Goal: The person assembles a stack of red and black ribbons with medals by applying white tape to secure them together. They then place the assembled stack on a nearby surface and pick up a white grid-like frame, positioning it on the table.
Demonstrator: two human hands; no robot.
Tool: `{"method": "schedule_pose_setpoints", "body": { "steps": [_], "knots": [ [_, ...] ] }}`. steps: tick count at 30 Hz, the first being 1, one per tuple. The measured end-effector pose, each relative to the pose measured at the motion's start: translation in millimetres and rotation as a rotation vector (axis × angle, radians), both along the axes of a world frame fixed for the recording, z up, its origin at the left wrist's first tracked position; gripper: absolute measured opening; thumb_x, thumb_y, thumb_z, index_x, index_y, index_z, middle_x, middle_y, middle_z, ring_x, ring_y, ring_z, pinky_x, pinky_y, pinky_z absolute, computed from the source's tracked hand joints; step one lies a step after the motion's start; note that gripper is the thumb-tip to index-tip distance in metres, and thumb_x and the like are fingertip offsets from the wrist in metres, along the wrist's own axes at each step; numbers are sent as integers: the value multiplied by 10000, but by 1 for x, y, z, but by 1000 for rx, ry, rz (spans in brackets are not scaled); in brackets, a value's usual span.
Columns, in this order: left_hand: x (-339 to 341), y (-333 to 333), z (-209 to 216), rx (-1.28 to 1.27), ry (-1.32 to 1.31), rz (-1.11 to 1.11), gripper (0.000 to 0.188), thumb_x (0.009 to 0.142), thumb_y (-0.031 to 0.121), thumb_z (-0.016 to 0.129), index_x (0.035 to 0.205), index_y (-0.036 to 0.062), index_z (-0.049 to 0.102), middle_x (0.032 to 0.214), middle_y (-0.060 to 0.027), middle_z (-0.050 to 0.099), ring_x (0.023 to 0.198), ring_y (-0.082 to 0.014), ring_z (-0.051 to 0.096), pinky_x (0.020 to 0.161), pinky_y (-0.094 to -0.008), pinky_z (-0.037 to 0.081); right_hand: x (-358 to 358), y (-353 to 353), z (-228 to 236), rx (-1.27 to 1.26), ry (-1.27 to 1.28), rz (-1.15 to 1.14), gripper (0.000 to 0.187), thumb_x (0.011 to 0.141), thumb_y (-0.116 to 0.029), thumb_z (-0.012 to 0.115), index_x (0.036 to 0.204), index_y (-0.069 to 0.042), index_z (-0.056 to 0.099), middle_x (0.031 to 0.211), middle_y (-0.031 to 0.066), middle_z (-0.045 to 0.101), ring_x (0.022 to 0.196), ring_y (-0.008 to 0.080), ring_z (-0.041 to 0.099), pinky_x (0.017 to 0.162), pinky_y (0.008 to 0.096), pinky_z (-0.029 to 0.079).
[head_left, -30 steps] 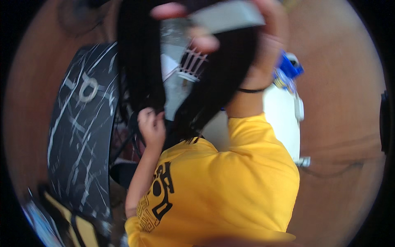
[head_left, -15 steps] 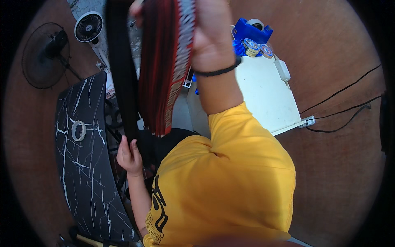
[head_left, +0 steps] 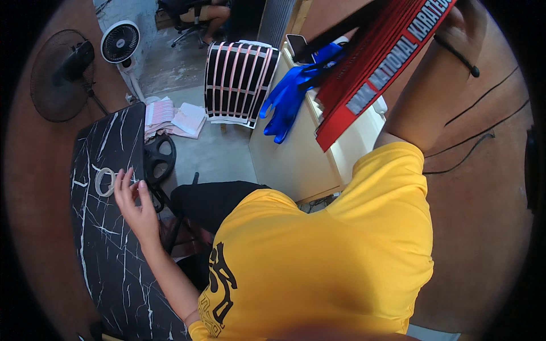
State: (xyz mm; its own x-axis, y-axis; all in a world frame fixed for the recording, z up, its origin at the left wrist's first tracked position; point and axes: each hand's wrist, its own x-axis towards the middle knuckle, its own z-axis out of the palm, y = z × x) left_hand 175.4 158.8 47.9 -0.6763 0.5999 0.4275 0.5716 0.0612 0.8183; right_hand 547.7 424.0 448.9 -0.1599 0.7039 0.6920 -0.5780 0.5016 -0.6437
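Note:
My right hand (head_left: 462, 27) is raised at the upper right and holds a bundle of red and black straps (head_left: 372, 79) with white lettering along one edge. Part of its fingers is hidden behind the bundle, which slants down to the left over a cream cabinet (head_left: 290, 145). Over the black marble-patterned table (head_left: 114, 250), my left hand (head_left: 135, 206) hovers with its fingers spread and nothing in them. Just beside its fingertips lies a pale roll of tape (head_left: 105, 182). Shiny blue ribbons (head_left: 281, 105) hang over the cabinet's edge, left of the bundle.
A black panel with pink strips (head_left: 241, 82) stands beyond my knees, near pink and white folded pieces (head_left: 176, 118). Two fans (head_left: 120, 42) are at the far left. A person's legs (head_left: 215, 21) and an office chair show at the top. Black cables run along the right wall.
My right hand has swung the bundle to the right, over the cabinet. My left hand has let go of the black strap's lower end and moved left over the table.

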Motion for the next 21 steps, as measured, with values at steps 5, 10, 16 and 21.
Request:
{"method": "schedule_pose_setpoints", "body": {
  "steps": [5,10,16,21],
  "knots": [
    [21,4,3,-58,35,-216,363,962,109,601,1323,63,587,1468,-110,435,1032,-213,611,907,-341,502,69,71,8,-55,4,-138,349,844,-155,702,1059,5,477,1028,189,540,950,442,668,821,572,604],
    [15,0,3,-71,-16,-209,354,970,97,595,1323,64,586,1477,-74,445,1000,-168,618,882,-309,499,198,162,48,35,7,-244,500,825,-283,726,1177,-46,462,1128,167,523,1034,389,597,878,571,509],
    [18,13,-9,-83,-91,-303,351,981,111,590,1329,69,580,1483,-71,435,1014,-162,615,889,-303,498,267,173,77,700,-683,-1297,828,828,-483,740,1444,-57,386,1488,188,406,1358,322,415,1181,461,286],
    [26,31,-17,-65,-131,-367,341,976,122,595,1310,56,585,1477,-79,431,963,-150,616,833,-286,506,296,168,114,608,-737,-1304,934,819,-480,753,1518,-80,278,1578,171,287,1457,327,265,1230,419,182]
  ]
}}
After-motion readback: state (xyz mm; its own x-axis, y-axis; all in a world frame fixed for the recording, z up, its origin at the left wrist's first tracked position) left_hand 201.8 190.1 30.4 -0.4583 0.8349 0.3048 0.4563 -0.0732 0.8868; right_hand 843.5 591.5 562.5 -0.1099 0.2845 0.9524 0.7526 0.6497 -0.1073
